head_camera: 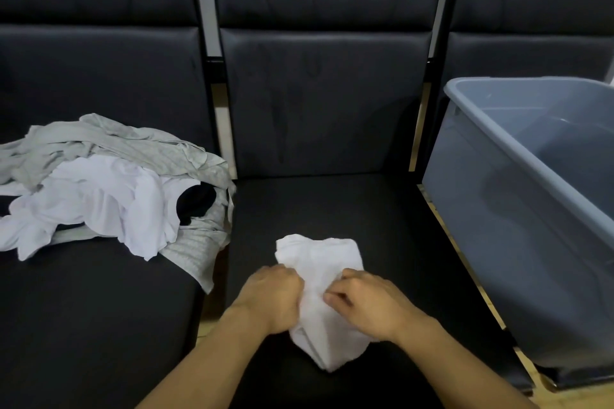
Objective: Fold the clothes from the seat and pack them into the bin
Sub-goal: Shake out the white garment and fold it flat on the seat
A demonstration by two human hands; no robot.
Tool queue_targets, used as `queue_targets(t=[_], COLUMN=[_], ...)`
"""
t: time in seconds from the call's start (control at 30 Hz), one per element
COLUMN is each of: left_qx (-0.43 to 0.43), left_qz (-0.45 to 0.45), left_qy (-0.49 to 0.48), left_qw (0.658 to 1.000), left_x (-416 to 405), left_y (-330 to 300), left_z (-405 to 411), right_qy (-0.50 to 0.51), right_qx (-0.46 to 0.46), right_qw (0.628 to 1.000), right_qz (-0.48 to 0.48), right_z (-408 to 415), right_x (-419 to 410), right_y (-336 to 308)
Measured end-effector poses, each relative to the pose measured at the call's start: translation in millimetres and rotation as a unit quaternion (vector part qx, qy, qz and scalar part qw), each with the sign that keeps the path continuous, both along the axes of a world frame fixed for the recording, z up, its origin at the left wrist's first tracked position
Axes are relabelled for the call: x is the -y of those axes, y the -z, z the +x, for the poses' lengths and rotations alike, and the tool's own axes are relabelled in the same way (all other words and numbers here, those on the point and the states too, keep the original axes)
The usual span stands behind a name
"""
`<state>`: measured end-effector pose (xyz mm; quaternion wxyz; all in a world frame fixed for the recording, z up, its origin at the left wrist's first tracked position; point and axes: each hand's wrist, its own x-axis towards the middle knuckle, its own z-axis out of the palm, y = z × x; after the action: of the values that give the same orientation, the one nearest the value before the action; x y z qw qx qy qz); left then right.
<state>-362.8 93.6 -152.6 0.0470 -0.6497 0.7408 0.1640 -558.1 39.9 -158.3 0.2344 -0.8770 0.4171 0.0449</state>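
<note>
On the middle seat of a row of black chairs, I have both hands on a small white garment, bunched and only partly folded. My left hand grips its left edge with the fingers curled into the cloth; my right hand pinches the fabric from the other side, fingertips tucked into a fold. The piece lies on the cushion between and just beyond my knuckles, one end reaching toward me under my wrists.

The grey bin stands on the seat to the right, tilted as the lens renders it, and the part of its inside that I can see holds nothing. By that evidence no garment has been packed so far, though its near corner is out of view.

On the left seat a heap waits untouched: a grey ribbed garment underneath, a white shirt crumpled on top, and something black showing through a gap. I judge the work to be at its very start: the first piece is mid-fold, and at least three more are left.
</note>
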Motion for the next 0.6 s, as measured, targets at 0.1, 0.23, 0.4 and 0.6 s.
queue_targets(t=[0.1,0.23,0.4,0.6], left_qx=[-0.027,-0.147,-0.198,-0.173], left_qz=[-0.011,0.032,0.053,0.056], left_qy=[-0.167,-0.384,-0.392,-0.331], left_qw=[0.985,0.911,0.897,0.926], left_x=[0.3,7.8,12.8,17.3], left_y=[2.1,6.7,14.7,14.8], left_z=[8.6,1.1,-30.5,-31.1], right_qy=[0.213,0.342,0.328,0.352], right_qx=[0.046,-0.093,-0.11,0.059], right_qw=[0.976,0.934,0.929,0.923], right_qz=[-0.006,0.05,0.13,0.143], right_z=[-4.0,-18.4,-7.6,-7.2], right_x=[10.2,24.8,21.6,19.7], right_y=[4.0,11.3,17.8,11.8])
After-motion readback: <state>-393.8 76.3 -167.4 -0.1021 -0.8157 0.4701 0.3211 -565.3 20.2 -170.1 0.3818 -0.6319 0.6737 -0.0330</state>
